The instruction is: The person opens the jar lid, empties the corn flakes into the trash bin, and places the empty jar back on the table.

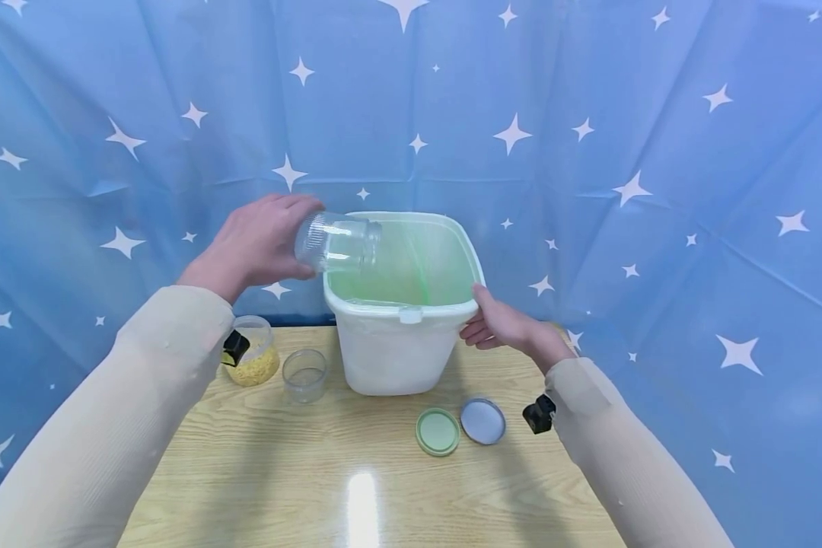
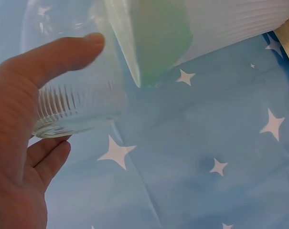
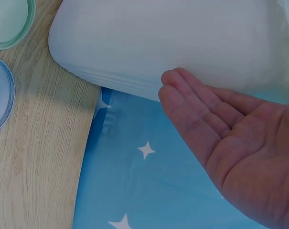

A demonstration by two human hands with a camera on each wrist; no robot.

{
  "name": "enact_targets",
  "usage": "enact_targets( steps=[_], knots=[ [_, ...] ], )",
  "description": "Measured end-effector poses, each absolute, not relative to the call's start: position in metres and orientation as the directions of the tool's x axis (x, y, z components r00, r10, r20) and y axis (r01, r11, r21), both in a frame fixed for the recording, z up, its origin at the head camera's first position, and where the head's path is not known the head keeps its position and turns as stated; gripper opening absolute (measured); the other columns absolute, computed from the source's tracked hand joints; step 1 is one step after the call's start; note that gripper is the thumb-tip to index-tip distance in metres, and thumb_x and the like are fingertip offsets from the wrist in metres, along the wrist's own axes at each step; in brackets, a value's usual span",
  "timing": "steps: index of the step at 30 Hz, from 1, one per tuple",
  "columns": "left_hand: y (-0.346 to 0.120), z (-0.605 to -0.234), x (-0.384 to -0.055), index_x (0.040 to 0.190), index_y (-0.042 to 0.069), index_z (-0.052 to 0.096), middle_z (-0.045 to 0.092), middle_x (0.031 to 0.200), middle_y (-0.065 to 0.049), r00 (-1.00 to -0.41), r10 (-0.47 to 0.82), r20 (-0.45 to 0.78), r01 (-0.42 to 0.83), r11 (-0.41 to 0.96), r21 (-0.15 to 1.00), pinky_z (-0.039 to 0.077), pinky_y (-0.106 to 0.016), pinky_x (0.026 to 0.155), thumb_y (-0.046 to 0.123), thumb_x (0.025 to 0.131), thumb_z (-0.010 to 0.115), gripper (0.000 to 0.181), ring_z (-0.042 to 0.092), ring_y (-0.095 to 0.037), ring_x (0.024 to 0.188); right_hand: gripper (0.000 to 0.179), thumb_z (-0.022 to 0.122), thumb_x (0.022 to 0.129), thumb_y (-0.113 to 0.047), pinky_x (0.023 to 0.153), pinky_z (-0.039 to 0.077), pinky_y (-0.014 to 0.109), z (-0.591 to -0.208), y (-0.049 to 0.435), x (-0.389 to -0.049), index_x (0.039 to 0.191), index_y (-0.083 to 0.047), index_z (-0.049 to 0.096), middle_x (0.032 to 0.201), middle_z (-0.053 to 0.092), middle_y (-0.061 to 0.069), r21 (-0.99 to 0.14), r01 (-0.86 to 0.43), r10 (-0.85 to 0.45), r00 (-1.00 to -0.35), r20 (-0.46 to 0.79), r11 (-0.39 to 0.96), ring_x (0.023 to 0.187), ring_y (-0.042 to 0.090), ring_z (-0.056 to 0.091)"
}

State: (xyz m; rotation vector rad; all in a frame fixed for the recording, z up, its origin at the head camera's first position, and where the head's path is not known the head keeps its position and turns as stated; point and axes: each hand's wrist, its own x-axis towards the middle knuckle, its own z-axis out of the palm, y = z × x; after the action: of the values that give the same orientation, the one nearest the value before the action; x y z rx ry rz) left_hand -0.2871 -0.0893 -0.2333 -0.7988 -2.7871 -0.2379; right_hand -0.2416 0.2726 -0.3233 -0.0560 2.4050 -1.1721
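Jar (image 1: 342, 242) was tipped over bin (image 1: 397, 350).
Left hand (image 1: 256, 236) gripped it (seemingly emptied); straight-fingered right hand (image 1: 503, 323) touched bin; tub (image 1: 263, 333) had yellow bits (image 1: 256, 370) left.

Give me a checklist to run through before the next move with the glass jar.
1. Grip on the glass jar: ok, the left hand holds it near its base.
2. Jar's mouth lined up: ok, the jar lies tipped sideways with its mouth over the bin's opening in the head view.
3. White bin upright: ok, it stands on the table.
4. Bin steadied: ok, the right hand is at its rim, though how firmly is unclear.
5. Green lid and blue-rimmed lid apart from the bin: ok.
6. Jar fully drained: cannot tell.
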Motion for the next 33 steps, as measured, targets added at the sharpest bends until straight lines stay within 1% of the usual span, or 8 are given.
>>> enact_targets(
  steps=[5, 9, 12, 16, 20, 23, 28, 33],
  knots=[
    [-0.097, -0.239, -0.286, 0.145, 0.016, 0.041, 0.048, 0.148, -0.007, -0.832, 0.472, 0.293, 0.528, 0.836, 0.151, 0.045, -0.057, 0.1, 0.039, 0.068, 0.085, 0.091, 0.045, -0.033, 0.134, 0.091, -0.001, 0.099, -0.058, 0.105, 0.047, 0.049, -0.322, 0.271, -0.24, 0.131, 0.015, 0.042, 0.131, 0.053, 0.034, -0.753, 0.161, -0.232, -0.892, -0.388, 0.638, 0.122, 0.044, 0.055],
    [-0.104, -0.246, -0.286, 0.147, 0.016, 0.039, 0.045, 0.151, -0.008, -0.849, 0.435, 0.299, 0.504, 0.836, 0.215, 0.041, -0.058, 0.105, 0.041, 0.068, 0.085, 0.095, 0.042, -0.034, 0.137, 0.091, -0.002, 0.099, -0.059, 0.105, 0.046, 0.049, -0.322, 0.272, -0.241, 0.131, 0.015, 0.042, 0.132, 0.052, 0.034, -0.753, 0.164, -0.233, -0.89, -0.391, 0.637, 0.123, 0.045, 0.054],
    [-0.109, -0.252, -0.286, 0.148, 0.014, 0.037, 0.043, 0.152, -0.009, -0.862, 0.403, 0.307, 0.486, 0.83, 0.275, 0.038, -0.059, 0.108, 0.042, 0.068, 0.085, 0.097, 0.041, -0.035, 0.138, 0.091, -0.002, 0.099, -0.058, 0.106, 0.046, 0.05, -0.323, 0.273, -0.241, 0.132, 0.015, 0.042, 0.132, 0.052, 0.035, -0.754, 0.166, -0.236, -0.888, -0.394, 0.635, 0.123, 0.046, 0.053],
    [-0.116, -0.262, -0.284, 0.147, 0.012, 0.037, 0.046, 0.149, -0.01, -0.884, 0.34, 0.321, 0.449, 0.808, 0.382, 0.038, -0.057, 0.107, 0.047, 0.067, 0.086, 0.1, 0.043, -0.034, 0.135, 0.091, -0.002, 0.099, -0.059, 0.106, 0.046, 0.049, -0.322, 0.273, -0.241, 0.133, 0.014, 0.042, 0.133, 0.052, 0.033, -0.754, 0.164, -0.237, -0.888, -0.393, 0.636, 0.123, 0.044, 0.054],
    [-0.123, -0.274, -0.281, 0.145, 0.012, 0.038, 0.046, 0.146, -0.009, -0.91, 0.265, 0.318, 0.401, 0.753, 0.521, 0.038, -0.057, 0.106, 0.052, 0.065, 0.086, 0.101, 0.043, -0.034, 0.133, 0.093, -0.002, 0.097, -0.06, 0.104, 0.048, 0.046, -0.323, 0.273, -0.241, 0.132, 0.014, 0.042, 0.132, 0.053, 0.032, -0.749, 0.16, -0.233, -0.891, -0.39, 0.642, 0.122, 0.042, 0.056],
    [-0.128, -0.283, -0.279, 0.144, 0.012, 0.037, 0.046, 0.145, -0.01, -0.927, 0.222, 0.302, 0.368, 0.697, 0.616, 0.039, -0.056, 0.105, 0.051, 0.066, 0.086, 0.1, 0.043, -0.034, 0.131, 0.093, -0.002, 0.097, -0.06, 0.105, 0.047, 0.046, -0.323, 0.273, -0.241, 0.131, 0.014, 0.042, 0.132, 0.053, 0.033, -0.75, 0.168, -0.228, -0.89, -0.394, 0.64, 0.123, 0.044, 0.055],
    [-0.135, -0.297, -0.276, 0.144, 0.011, 0.035, 0.045, 0.143, -0.011, -0.946, 0.175, 0.274, 0.322, 0.623, 0.713, 0.042, -0.053, 0.101, 0.049, 0.066, 0.086, 0.101, 0.045, -0.031, 0.126, 0.091, -0.001, 0.099, -0.059, 0.106, 0.046, 0.048, -0.323, 0.272, -0.242, 0.131, 0.014, 0.043, 0.132, 0.052, 0.034, -0.755, 0.176, -0.226, -0.889, -0.397, 0.632, 0.124, 0.046, 0.052],
    [-0.144, -0.311, -0.273, 0.142, 0.013, 0.032, 0.043, 0.14, -0.008, -0.962, 0.168, 0.214, 0.272, 0.539, 0.797, 0.041, -0.052, 0.102, 0.044, 0.069, 0.086, 0.097, 0.044, -0.029, 0.128, 0.091, -0.001, 0.099, -0.059, 0.105, 0.047, 0.048, -0.323, 0.273, -0.242, 0.131, 0.013, 0.043, 0.131, 0.053, 0.033, -0.755, 0.168, -0.23, -0.891, -0.392, 0.634, 0.122, 0.043, 0.055]
  ],
)
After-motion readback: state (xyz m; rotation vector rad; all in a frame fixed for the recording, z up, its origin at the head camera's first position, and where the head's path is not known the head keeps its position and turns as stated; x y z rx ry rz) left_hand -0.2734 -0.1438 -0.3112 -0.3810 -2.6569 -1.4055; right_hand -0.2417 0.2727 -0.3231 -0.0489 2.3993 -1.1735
